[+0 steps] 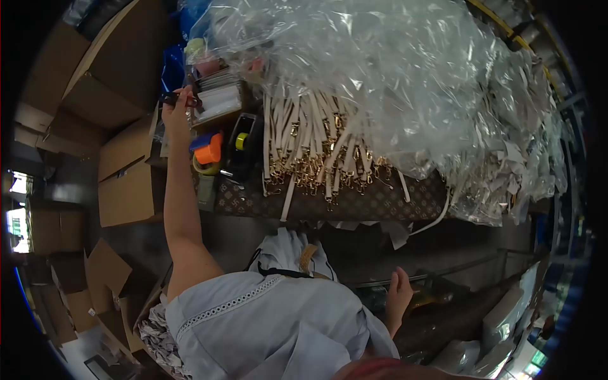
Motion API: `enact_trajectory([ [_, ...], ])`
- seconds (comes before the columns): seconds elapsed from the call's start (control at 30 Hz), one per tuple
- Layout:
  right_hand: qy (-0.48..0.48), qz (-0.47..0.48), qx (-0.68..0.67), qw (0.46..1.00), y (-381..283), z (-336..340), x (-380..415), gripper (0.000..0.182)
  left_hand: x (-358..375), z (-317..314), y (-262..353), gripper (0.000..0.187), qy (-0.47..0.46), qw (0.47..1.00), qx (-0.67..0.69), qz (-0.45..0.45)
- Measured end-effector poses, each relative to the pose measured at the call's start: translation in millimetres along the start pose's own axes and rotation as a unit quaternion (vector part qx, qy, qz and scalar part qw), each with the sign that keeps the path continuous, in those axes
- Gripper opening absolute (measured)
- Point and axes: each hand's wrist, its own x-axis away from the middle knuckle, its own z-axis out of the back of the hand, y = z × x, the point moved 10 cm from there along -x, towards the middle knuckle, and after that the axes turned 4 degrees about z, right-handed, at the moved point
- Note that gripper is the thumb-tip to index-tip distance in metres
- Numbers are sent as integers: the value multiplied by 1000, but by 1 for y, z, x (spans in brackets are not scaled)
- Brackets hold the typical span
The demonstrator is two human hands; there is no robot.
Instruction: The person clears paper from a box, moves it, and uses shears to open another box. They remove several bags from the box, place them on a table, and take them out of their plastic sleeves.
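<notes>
My left hand [178, 106] is stretched out to the far left of the table, closed around a small black tool [170, 98] whose kind I cannot make out. Beside it stands a box of white cards or packets [220, 95]. An orange and blue tape dispenser [206, 149] and a black tape dispenser [242, 144] with a yellow core sit nearer to me. My right hand [398, 292] hangs low at my right side, away from the table, its fingers loosely extended with nothing visible in them. White straps with gold clasps [316, 149] lie in a pile mid-table.
Clear plastic bags [392, 69] are heaped over the back and right of the table. A brown patterned cover [244, 201] shows along its front edge. Cardboard boxes [130, 190] stand at the left, with open cartons [109, 269] lower down. Wrapped packages [503, 316] lie at the lower right.
</notes>
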Motion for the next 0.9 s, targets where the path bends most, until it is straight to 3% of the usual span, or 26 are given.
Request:
enact_trajectory([
  [0.07, -24, 42, 0, 999, -36, -25, -21, 25, -40, 47, -54, 13, 4, 999, -31, 27],
  [0.17, -80, 1, -31, 996, -58, -61, -27, 26, -74, 89, -110, 17, 90, 970, -220, 49],
  [0.23, -78, -11, -11, 997, -57, -74, -18, 25, -80, 93, -124, 24, 90, 919, -384, -25],
  [0.27, -83, -10, 2, 996, -57, -79, -10, 25, -80, 109, -145, 26, 130, 846, -515, 39],
  [0.3, -37, -47, 5, 998, -54, -69, -2, 25, -83, 117, -169, 31, 110, 809, -578, -6],
  [0.33, -42, -73, 15, 996, -52, -69, 9, 25, -69, 101, -166, 32, 86, 762, -638, 62],
  [0.37, -40, -106, 19, 993, -50, -68, 22, 25, -64, 93, -170, 47, 45, 763, -645, 27],
  [0.4, 26, -160, 15, 987, -42, -54, 34, 25, -61, 76, -156, 43, 19, 732, -680, -37],
  [0.43, 20, -168, 37, 985, -42, -52, 46, 26, -48, 44, -157, 43, -100, 470, -833, -272],
  [0.47, 12, -178, 56, 982, -40, -48, 61, 27, -33, 14, -100, 44, -88, 713, -693, -63],
  [0.5, 77, -234, 49, 968, -28, -37, 84, 27, -12, -17, -81, 44, -171, 736, -654, 40],
  [0.57, 117, -206, 45, 971, -29, -35, 114, 28, 21, -153, -100, 44, -284, 758, -584, -59],
  [0.6, 171, -246, 35, 953, -25, -27, 137, 28, 44, -206, -93, 44, -323, 771, -538, -111],
  [0.67, 148, -287, 10, 946, -22, -42, 172, 26, 95, -275, -69, 45, -376, 789, -444, -197],
  [0.77, 186, -333, 5, 925, -25, -61, 229, 26, 175, -325, -20, 46, -426, 802, -299, -293],
  [0.9, 315, -374, -64, 870, -43, -97, 330, 24, 292, -347, 65, 48, -487, 778, -79, -389],
])
